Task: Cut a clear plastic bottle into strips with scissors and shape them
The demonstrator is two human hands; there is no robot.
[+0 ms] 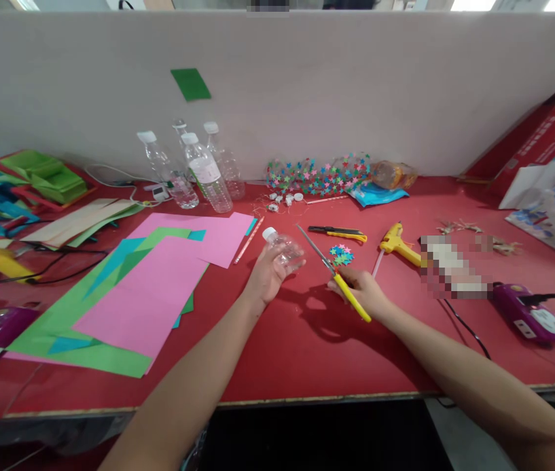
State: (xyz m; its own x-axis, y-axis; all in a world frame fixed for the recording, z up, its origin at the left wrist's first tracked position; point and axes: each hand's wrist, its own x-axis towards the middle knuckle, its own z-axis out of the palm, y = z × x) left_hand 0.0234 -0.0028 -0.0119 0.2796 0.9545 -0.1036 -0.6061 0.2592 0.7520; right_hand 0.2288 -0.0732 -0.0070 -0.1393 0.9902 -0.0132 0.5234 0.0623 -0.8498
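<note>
Over the red surface (277, 369), the right hand (366, 291) has its fingers closed on yellow-handled scissors (352, 298); the left hand (266, 275) clamps a clear bottle (291, 244) (left of the blades) that hard squeezing could buckle; blades swung right could scatter the stars (341, 255).

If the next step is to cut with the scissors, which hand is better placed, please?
Probably the right hand: it holds the yellow-handled scissors, with the blades beside the clear bottle piece. The left hand is occupied, holding that piece.
</note>
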